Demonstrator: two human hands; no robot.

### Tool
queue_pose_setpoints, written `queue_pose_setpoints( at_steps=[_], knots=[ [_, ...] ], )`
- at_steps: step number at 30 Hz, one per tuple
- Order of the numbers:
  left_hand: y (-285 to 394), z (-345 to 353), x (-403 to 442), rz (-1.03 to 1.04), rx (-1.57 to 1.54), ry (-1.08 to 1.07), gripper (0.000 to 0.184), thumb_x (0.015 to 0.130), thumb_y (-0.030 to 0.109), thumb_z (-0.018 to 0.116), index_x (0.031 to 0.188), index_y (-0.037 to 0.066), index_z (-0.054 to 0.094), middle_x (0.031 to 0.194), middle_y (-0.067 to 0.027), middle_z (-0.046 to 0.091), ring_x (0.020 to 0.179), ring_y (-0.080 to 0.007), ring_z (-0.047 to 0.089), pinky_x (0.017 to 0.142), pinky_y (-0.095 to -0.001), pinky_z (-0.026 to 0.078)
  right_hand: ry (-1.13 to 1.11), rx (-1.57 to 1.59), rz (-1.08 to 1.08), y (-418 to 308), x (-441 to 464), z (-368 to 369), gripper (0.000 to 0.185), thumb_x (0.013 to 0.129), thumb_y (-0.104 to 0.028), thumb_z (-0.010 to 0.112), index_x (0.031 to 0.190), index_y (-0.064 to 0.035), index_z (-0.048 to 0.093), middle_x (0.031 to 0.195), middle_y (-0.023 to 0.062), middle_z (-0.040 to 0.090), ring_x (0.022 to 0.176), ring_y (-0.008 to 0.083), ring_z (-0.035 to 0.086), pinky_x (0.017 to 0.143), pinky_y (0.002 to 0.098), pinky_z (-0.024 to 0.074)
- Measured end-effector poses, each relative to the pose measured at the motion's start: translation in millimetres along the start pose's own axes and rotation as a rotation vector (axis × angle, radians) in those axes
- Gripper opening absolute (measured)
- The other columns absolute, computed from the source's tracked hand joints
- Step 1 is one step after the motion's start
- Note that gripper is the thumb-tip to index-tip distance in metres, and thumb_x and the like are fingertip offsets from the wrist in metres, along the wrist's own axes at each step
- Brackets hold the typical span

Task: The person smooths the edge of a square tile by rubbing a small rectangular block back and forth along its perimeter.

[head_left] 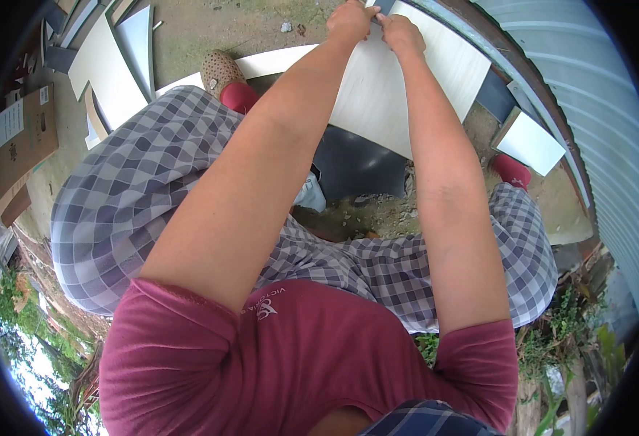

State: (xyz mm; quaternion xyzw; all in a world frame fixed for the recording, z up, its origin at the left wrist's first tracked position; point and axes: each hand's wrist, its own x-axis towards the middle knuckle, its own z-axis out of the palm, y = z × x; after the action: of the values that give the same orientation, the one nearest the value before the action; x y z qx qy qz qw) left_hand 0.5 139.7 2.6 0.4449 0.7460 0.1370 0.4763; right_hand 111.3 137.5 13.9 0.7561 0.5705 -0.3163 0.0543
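Board, pale, wood-grained, flat, lies ahead of the person, under both hands; leftward, brown printed cardboard box; left hand and right hand, adjacent at far end, fingers bent, grips indiscernible; rightmost, small white rectangular panel.

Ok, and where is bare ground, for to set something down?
The widest bare patch lies beyond the long white strip, between the stacked boards and the left hand. A smaller one shows between the right knee and the metal sheet. It is crowded around the box.
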Motion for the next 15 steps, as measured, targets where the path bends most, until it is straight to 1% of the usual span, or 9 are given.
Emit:
queue_pose_setpoints(
  at_steps=[3,5,8,10,11,12,13,15],
  knots=[
    [3,-3,-5,-0.022,0.002,0.023,0.047,0.085,0.048,0.057,0.082,0.003,0.069,0.067,-0.0124,0.066,0.06,-0.0241,0.065,0.062,-0.0381,0.05,0.0,-0.027,-0.015,-3,1,-2,0.041,0.091,-0.049,0.046,0.107,-0.0169,0.065,0.108,0.0058,0.065,0.103,0.0247,0.061,0.081,0.0374,0.0497],
    [2,-5,-11,0.02,0.127,-0.024,0.046,0.088,0.05,0.051,0.082,0.008,0.067,0.066,-0.0033,0.067,0.059,-0.014,0.066,0.067,-0.0288,0.051,0.001,-0.041,-0.007,-4,-3,-4,0.039,0.091,-0.048,0.046,0.107,-0.0174,0.064,0.109,0.005,0.065,0.103,0.0245,0.061,0.08,0.0375,0.0497],
    [-5,-1,-23,0.014,0.152,-0.038,0.047,0.088,0.05,0.051,0.079,0.007,0.066,0.065,-0.0041,0.067,0.058,-0.0145,0.066,0.066,-0.0294,0.051,-0.024,-0.075,0.003,1,-16,-2,0.038,0.091,-0.047,0.047,0.106,-0.017,0.065,0.108,0.0059,0.065,0.103,0.0247,0.061,0.081,0.0376,0.0497],
    [-18,6,-26,0.028,0.126,-0.055,0.047,0.088,0.049,0.051,0.077,0.005,0.064,0.064,-0.0056,0.066,0.056,-0.0155,0.065,0.064,-0.0306,0.051,-0.008,-0.081,-0.048,10,-26,9,0.037,0.09,-0.046,0.048,0.106,-0.0165,0.065,0.106,0.0077,0.066,0.103,0.0257,0.061,0.08,0.0386,0.0496],
    [-25,9,-31,0.032,0.107,-0.04,0.049,0.087,0.049,0.053,0.069,0.005,0.066,0.061,-0.0051,0.066,0.056,-0.0153,0.065,0.064,-0.0298,0.051,0.004,-0.077,-0.049,14,-31,14,0.037,0.09,-0.046,0.048,0.106,-0.0165,0.065,0.106,0.0077,0.066,0.103,0.0257,0.061,0.08,0.0386,0.0496],
    [-31,11,-37,0.037,0.087,-0.025,0.052,0.086,0.05,0.054,0.062,0.006,0.068,0.058,-0.0045,0.065,0.056,-0.015,0.065,0.063,-0.029,0.051,0.003,-0.074,-0.051,17,-38,19,0.039,0.091,-0.046,0.045,0.102,-0.0146,0.064,0.098,0.0067,0.067,0.099,0.0261,0.062,0.08,0.0401,0.0489],
    [-34,10,-47,0.047,0.089,-0.019,0.052,0.086,0.05,0.054,0.062,0.006,0.068,0.058,-0.0045,0.065,0.056,-0.015,0.065,0.063,-0.029,0.051,0.003,-0.07,-0.054,20,-46,25,0.041,0.093,-0.046,0.041,0.098,-0.0126,0.064,0.09,0.0056,0.067,0.096,0.0265,0.063,0.079,0.0416,0.0483],
    [-39,7,-69,0.022,0.106,-0.038,0.051,0.086,0.049,0.054,0.065,0.005,0.068,0.058,-0.005,0.065,0.054,-0.0165,0.064,0.061,-0.0295,0.051,0.021,-0.069,-0.073,27,-61,35,0.041,0.092,-0.045,0.042,0.099,-0.0122,0.064,0.091,0.0066,0.067,0.096,0.0274,0.062,0.078,0.0421,0.0485]
  ],
)
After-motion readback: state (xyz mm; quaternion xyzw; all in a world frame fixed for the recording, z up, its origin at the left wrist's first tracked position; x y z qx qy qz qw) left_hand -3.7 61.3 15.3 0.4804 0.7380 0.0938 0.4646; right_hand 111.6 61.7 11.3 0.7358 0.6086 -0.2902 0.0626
